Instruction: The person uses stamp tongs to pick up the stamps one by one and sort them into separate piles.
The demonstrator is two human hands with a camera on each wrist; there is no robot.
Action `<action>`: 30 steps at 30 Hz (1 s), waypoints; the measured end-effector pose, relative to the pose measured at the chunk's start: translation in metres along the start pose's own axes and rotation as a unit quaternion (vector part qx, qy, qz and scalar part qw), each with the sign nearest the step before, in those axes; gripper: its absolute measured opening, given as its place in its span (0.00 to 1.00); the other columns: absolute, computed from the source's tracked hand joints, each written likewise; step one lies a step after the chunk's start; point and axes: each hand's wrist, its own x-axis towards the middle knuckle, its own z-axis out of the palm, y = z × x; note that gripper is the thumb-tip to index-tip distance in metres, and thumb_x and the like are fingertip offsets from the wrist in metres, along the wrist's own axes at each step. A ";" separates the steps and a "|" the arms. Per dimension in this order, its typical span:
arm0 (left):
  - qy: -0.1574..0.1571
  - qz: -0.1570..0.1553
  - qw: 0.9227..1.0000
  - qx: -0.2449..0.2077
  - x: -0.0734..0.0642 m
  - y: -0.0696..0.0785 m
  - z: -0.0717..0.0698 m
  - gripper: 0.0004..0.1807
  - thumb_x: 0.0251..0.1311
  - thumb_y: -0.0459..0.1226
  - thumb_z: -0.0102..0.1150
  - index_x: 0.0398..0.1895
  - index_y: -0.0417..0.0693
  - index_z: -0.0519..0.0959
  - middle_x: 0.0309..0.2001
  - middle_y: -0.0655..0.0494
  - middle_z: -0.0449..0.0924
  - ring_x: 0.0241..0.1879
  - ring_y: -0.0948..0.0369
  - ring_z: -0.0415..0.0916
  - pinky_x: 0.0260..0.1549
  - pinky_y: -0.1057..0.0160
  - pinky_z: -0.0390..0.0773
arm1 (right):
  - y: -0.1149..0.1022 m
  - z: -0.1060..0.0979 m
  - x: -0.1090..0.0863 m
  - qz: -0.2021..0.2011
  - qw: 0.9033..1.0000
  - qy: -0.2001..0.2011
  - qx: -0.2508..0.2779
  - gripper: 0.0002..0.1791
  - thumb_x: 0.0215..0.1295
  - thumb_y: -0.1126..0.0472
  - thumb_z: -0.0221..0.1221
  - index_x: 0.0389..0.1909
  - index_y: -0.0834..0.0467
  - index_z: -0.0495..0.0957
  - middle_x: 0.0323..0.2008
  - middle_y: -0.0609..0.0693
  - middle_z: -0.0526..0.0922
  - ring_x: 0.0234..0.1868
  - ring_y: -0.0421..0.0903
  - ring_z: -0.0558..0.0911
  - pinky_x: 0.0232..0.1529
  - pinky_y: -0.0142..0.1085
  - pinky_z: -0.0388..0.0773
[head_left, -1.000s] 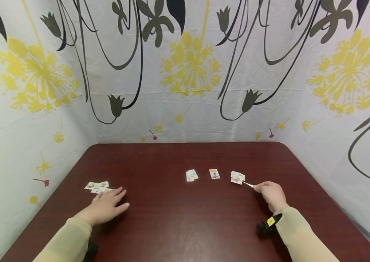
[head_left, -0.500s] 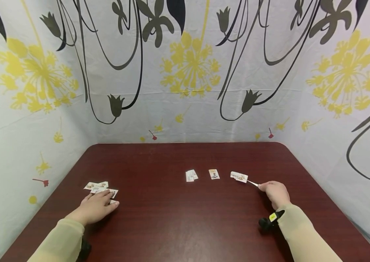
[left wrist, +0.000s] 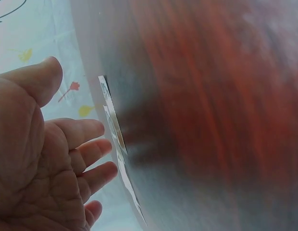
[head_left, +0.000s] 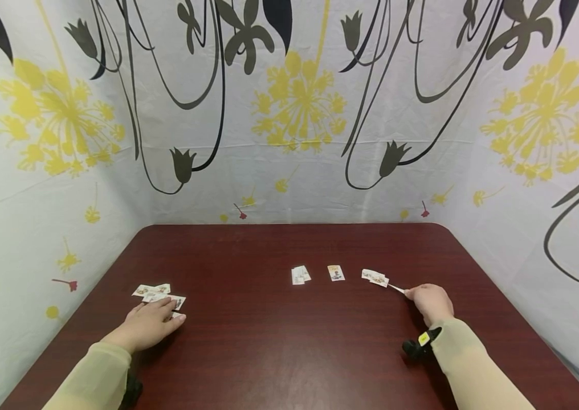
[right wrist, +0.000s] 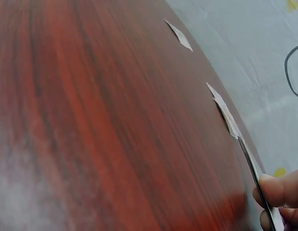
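In the head view my right hand (head_left: 430, 303) pinches a pair of slim tweezers (head_left: 396, 289). Their tips meet the near right corner of a small printed card (head_left: 379, 281), which overlaps another card (head_left: 366, 274). The right wrist view also shows the tweezers (right wrist: 251, 161) reaching the edge of these cards (right wrist: 225, 113). At the left, my left hand (head_left: 147, 326) is spread with loosely extended fingers over a group of overlapping cards (head_left: 152, 289), partly hiding them. From the left wrist view, the fingertips (left wrist: 108, 171) lie close to the cards (left wrist: 113, 118); contact is unclear.
Overlapping cards (head_left: 298, 275) and a single card with a figure (head_left: 336, 273) lie mid-table. The dark red table (head_left: 269, 341) has a patterned white cloth (head_left: 315, 188) hanging behind and at both sides. A black wrist device (head_left: 415, 346) sits under the right sleeve.
My left hand has moved left and nearer, uncovering more cards. The card at the tweezers has turned and shifted right, and the right hand has gone slightly right with it.
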 end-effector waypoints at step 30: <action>-0.028 0.026 0.999 0.019 0.005 0.016 -0.001 0.33 0.69 0.53 0.48 0.61 0.32 0.72 0.65 0.35 0.65 0.64 0.33 0.59 0.59 0.34 0.56 | 0.004 0.003 -0.009 -0.002 1.000 0.011 0.015 0.22 0.67 0.53 0.55 0.48 0.68 0.79 0.51 0.67 0.76 0.49 0.60 0.73 0.45 0.50 0.70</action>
